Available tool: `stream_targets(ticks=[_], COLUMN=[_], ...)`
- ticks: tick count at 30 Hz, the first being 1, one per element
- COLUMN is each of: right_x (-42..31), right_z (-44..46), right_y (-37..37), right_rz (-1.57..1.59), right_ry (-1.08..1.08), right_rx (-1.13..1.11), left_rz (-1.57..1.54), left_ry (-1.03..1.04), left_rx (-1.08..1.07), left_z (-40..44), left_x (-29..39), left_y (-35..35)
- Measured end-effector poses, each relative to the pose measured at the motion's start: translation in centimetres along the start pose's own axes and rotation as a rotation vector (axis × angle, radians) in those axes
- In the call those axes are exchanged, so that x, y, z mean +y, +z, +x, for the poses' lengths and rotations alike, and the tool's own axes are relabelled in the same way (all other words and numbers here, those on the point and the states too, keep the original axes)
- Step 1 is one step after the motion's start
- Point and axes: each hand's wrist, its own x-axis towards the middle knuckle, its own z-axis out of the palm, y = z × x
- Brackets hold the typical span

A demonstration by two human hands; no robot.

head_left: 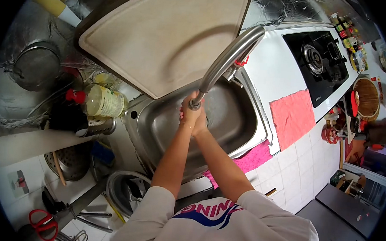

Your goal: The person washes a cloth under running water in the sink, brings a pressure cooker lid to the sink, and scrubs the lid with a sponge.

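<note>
My left hand (191, 113) and my right hand (200, 126) are pressed together under the spout of the steel tap (213, 75). Their fingers fold around each other, and a few fingertips show at the left side. The tap covers part of the left hand. Both hands hang over the stainless steel sink (239, 125), and no tool shows between them. Whether water is running is hard to make out.
A large cutting board (163, 34) leans behind the sink. An oil bottle (105, 101) stands left. A coral cloth (292, 117) lies right, near the gas stove (316, 61); a pink cloth (254, 158) hangs at the front edge. Red-handled scissors (43, 225) are lower left.
</note>
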Motion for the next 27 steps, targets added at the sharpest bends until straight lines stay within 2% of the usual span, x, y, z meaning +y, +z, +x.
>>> stream_targets(ticks=[1, 3, 8, 10, 11, 12, 13, 14, 15, 16, 17, 18, 19, 20, 22, 23, 24, 26, 27], right_x=[-0.3, -0.6, -1.4, -1.4, -1.4, -1.5, -1.7, -2.0, -2.3, -2.4, -1.9, -1.7, -1.5, -1.4, -1.2, -1.4, -1.8, -2.9, -3.7], right_z=[-0.2, -0.9, 0.1, 0.6, 0.9, 1.0, 1.6, 2.7, 2.7, 2.6, 2.5, 2.4, 1.9, 2.3, 2.7, 2.8, 2.5, 0.2, -1.0], right_y=[1.4, 5.3, 4.1, 4.2, 4.2, 4.4, 2.9, 0.1, -0.1, -0.3, -0.6, 0.7, 2.7, 2.8, 0.7, 0.8, 1.1, 2.8, 4.0], right_rz=[-0.001, -0.111, -0.156, -0.201, -0.178, -0.154, -0.153, -0.205, -0.257, -0.258, -0.260, -0.259, -0.270, -0.199, -0.205, -0.149, -0.096, -0.344, -0.413], right_ry=[-0.001, 0.060, 0.130, 0.128, 0.117, 0.108, 0.104, 0.123, 0.139, 0.121, 0.088, 0.042, -0.102, -0.147, -0.213, -0.192, -0.171, -0.162, -0.195], right_rx=[-0.003, 0.266, 0.221, 0.210, 0.260, 0.312, 0.309, 0.213, 0.120, 0.124, 0.356, 0.583, 0.599, 0.653, 0.583, 0.633, 0.682, 0.609, 0.577], left_rz=[0.292, 0.280, 0.222, -0.377, -0.375, -0.818, -1.040, -1.253, -1.257, -1.262, -1.123, -0.679, -0.640, -0.597, -0.384, -0.378, -0.166, -0.806, -0.899], left_ry=[0.337, 0.312, 0.230, 0.019, 0.024, -0.039, -0.058, -0.102, -0.082, -0.067, -0.072, -0.049, -0.007, 0.024, 0.176, 0.166, -0.100, -0.208, -0.279], left_rx=[0.262, 0.271, 0.294, 0.310, 0.307, 0.124, 0.019, -0.083, 0.003, 0.080, 0.127, 0.157, 0.204, 0.251, 0.204, 0.256, 0.180, 0.138, 0.123], left_z=[0.4, -0.7, -3.6, -4.2, -4.5, -5.1, -5.7, -6.3, -7.0, -7.4, -7.8, -6.5, -5.9, -5.9, -5.3, -5.4, -5.1, -4.4, -3.7], left_x=[-2.4, -1.0, 3.9, 2.8, 2.2, 1.1, 0.8, 0.4, 0.8, 1.2, 1.6, -2.2, -1.6, -1.1, -0.7, 1.3, 2.1, 5.0, 4.8], left_y=[0.2, -0.4, -1.4, -1.1, -1.4, -1.8, -1.9, -2.1, -1.9, -1.5, -1.3, -0.9, -0.5, -0.1, -0.6, -0.5, -1.6, -1.3, -1.3])
